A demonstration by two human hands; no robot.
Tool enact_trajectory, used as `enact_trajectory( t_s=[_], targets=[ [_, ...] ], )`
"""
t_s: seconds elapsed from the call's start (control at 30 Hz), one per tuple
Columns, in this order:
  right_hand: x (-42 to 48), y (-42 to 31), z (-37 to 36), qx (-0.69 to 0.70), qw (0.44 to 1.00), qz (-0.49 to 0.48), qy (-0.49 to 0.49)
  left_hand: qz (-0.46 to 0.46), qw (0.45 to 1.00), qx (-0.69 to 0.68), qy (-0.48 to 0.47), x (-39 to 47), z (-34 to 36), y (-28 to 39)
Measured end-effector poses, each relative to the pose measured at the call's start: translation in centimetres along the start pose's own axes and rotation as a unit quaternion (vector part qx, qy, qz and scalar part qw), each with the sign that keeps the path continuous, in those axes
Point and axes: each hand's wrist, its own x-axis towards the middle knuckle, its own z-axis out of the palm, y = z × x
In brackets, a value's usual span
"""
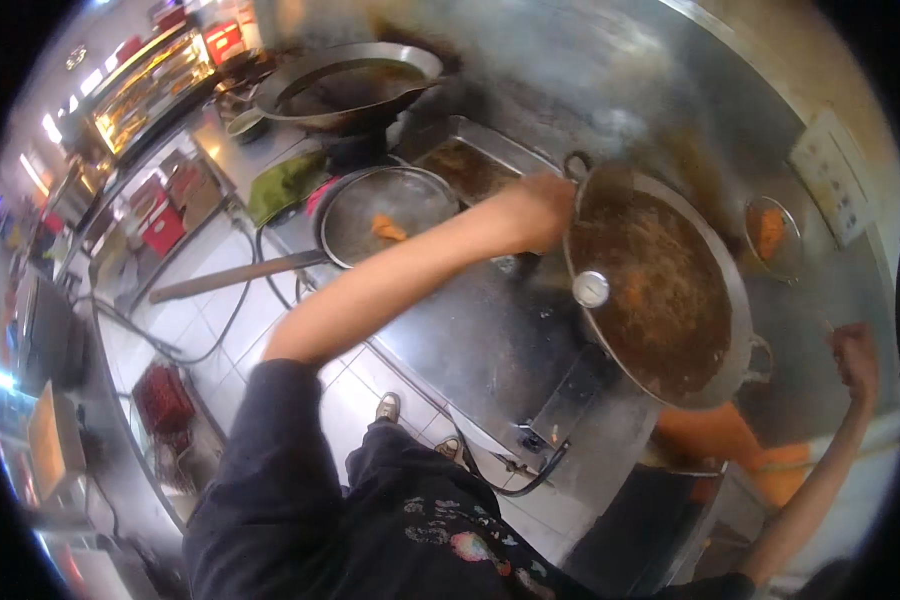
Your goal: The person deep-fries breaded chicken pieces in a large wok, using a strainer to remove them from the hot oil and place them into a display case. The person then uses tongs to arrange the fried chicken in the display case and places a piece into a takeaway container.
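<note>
My left hand (544,214), blurred, is at the left rim of a large wok (664,281) of bubbling brown oil, near its loop handle; its fingers are partly hidden and its grip is unclear. A round dial thermometer (591,289) sits at the wok's near-left rim. My right hand (855,360) is raised at the far right with curled fingers, a thin pale thing at its fingertips. Nearest to it, a small round strainer or dish (793,247) holds an orange piece. Behind my left forearm, a long-handled pan (352,217) holds another orange piece (387,228).
A second wok (349,86) stands at the back left, beside a rectangular metal tray (457,161) of brown liquid. A green cloth (289,184) lies by the pan, whose wooden handle (232,277) juts over the tiled floor. Hoses (540,484) hang at the counter's front edge.
</note>
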Motion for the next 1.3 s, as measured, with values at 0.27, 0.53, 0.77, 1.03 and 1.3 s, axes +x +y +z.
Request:
enact_trajectory(
  t_s=[0.27, 0.53, 0.77, 1.03, 1.3],
  targets=[
    [0.6, -15.0, 4.7, -0.067, 0.994, -0.032, -0.075, -0.206, 0.808, -0.551, -0.010, -2.1, 3.0, -2.8],
    [-2.0, -32.0, 15.3, -0.039, 0.958, -0.111, -0.262, -0.105, 0.788, -0.565, 0.222, -12.2, 7.0, -4.3],
    [-4.5, -39.2, 30.6, -0.031, 0.905, -0.195, -0.378, -0.548, 0.465, -0.666, 0.199, -32.4, 24.6, -14.3],
    [-10.4, -44.3, 44.1, -0.282, 0.814, -0.452, -0.233, -0.364, 0.659, -0.462, 0.468, -41.7, 15.2, -26.2],
    [-16.5, -52.4, 47.0, -0.378, 0.776, -0.482, -0.153, -0.263, 0.683, -0.469, 0.493, -41.1, 12.2, -26.5]
  ],
)
